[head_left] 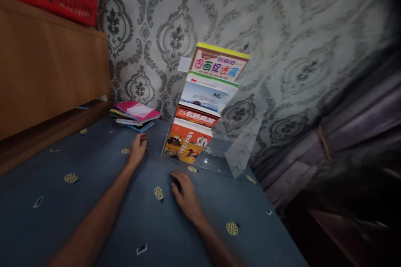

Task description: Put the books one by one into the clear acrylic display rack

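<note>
The front book (188, 144) is showing orange, the top notebook (139, 110) pink. Yellow dotted motifs (158, 192) are patterning the blue cloth (175, 240), grey damask the pale wall (282, 29).

Left hand (137, 152): bare, compact outline, slim fingers (142, 137), narrow wrist (130, 165). Left forearm (98, 212): bare as far as the view goes, long and lean, smooth contour, widens evenly away from the wrist. Right hand (187, 197): also bare, thumb (176, 192) distinct, back of the hand broader than the wrist. Right forearm (216, 238): bare too, similar lean taper. Light's dim and focus soft, so nails and knuckle creases are hard to make out.
</note>
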The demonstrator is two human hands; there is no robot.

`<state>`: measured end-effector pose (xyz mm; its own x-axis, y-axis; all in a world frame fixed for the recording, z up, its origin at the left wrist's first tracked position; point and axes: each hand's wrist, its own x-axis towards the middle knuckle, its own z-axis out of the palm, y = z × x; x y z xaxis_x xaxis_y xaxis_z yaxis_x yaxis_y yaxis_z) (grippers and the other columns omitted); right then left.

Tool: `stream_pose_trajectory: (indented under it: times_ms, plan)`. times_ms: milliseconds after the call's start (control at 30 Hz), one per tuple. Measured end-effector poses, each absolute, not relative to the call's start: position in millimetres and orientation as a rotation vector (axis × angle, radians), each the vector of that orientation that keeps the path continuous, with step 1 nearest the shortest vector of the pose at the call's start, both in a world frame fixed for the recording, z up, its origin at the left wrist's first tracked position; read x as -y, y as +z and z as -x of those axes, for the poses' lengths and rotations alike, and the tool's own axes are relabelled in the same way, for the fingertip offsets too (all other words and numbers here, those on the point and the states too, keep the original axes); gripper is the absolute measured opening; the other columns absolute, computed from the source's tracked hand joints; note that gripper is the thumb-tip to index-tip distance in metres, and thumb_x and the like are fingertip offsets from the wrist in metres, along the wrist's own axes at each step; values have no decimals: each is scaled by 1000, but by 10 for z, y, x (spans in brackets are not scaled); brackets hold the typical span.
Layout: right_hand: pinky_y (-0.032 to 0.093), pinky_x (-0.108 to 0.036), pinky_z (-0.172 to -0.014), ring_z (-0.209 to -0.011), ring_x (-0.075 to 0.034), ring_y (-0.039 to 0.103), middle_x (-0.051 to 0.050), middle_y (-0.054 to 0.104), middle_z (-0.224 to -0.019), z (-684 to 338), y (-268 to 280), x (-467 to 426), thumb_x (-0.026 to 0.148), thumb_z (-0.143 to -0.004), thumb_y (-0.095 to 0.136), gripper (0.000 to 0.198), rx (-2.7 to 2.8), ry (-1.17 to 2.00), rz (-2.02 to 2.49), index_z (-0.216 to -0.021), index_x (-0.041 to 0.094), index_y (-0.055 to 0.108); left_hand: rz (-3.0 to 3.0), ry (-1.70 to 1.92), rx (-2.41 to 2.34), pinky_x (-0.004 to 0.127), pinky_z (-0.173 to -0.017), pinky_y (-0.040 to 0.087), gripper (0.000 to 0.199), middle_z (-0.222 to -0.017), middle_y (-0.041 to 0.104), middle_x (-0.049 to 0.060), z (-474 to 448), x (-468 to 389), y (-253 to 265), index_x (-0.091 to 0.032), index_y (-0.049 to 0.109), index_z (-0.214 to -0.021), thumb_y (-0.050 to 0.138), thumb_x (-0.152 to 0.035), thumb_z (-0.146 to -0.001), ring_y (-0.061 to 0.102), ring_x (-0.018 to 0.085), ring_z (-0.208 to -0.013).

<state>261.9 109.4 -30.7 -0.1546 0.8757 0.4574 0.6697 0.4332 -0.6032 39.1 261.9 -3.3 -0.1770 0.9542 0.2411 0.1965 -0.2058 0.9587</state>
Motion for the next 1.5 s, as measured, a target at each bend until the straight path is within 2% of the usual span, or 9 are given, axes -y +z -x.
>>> stream_pose_trajectory:
  times_ms: [100, 167, 267, 533, 733, 933, 1100, 1300, 1500]
  plan:
    - [50, -51, -107, -122, -27, 63, -13, 71, -125, -2589, -289, -1086, 19, -91, 53, 33, 1888, 300, 1307, -121, 20, 69, -1528, 1524, -1533, 57, -110, 43, 40, -129, 59, 16, -295, -2605, 223, -17, 53, -128, 47, -17, -88, 50, 32, -132]
    - [51, -51, -106, -121, -27, 64, -13, 71, -124, -2566, -288, -1077, 17, -89, 54, 33, 1873, 265, 1310, -118, 20, 69, -1682, 1530, -1667, 61, -117, 31, 46, -141, 51, 21, -252, -2634, 413, -13, 51, -135, 49, -19, -89, 38, 37, -142]
    - [52, -49, -104, -119, -27, 65, -14, 72, -121, -2534, -276, -1054, 13, -86, 56, 32, 1852, 222, 1324, -113, 19, 70, -2118, 1325, -1962, 65, -113, 33, 54, -149, 44, 27, -230, -2736, 618, -6, 44, -143, 47, -23, -93, 35, 42, -143]
    - [52, -45, -105, -122, -25, 64, -10, 71, -124, -2554, -317, -1018, 10, -84, 59, 34, 1833, 177, 1302, -113, 23, 70, -2686, 694, -2101, 75, -104, 35, 52, -150, 48, 27, -242, -3075, 605, -10, 45, -146, 31, -15, -96, 37, 43, -144]
    - [51, -50, -105, -121, -29, 64, -11, 72, -124, -2561, -266, -1056, 10, -85, 58, 30, 1846, 269, 1347, -108, 23, 73, -2650, 504, -2114, 65, -103, 40, 40, -135, 63, 22, -126, -3138, 664, -14, 57, -133, 35, -25, -102, 58, 37, -124]
    - [51, -50, -103, -120, -30, 64, -12, 71, -124, -2532, -154, -1029, 11, -86, 56, 30, 1871, 291, 1357, -108, 22, 74, -2647, 455, -2174, 45, -100, 48, 43, -149, 53, 19, 32, -3111, 617, -15, 51, -140, 36, -33, -104, 48, 30, -138]
    - [51, -50, -102, -119, -29, 65, -13, 72, -123, -2543, -146, -1024, 12, -88, 54, 31, 1885, 266, 1343, -109, 21, 74, -2717, 393, -2136, 44, -100, 46, 41, -147, 55, 19, 35, -3103, 657, -15, 53, -137, 36, -31, -104, 49, 31, -137]
    - [51, -50, -103, -121, -28, 64, -12, 71, -125, -2539, -277, -1066, 12, -87, 54, 30, 1861, 251, 1321, -108, 22, 73, -2864, 243, -2032, 45, -98, 43, 33, -123, 69, 20, 34, -3107, 817, -12, 61, -120, 38, -16, -97, 62, 32, -120]
    - [49, -52, -105, -123, -30, 63, -13, 71, -125, -2541, -228, -1054, 13, -88, 55, 29, 1876, 292, 1339, -108, 22, 74, -3000, 106, -1945, 45, -101, 40, 33, -109, 73, 22, 28, -3060, 1006, -12, 65, -108, 39, -6, -90, 67, 32, -107]
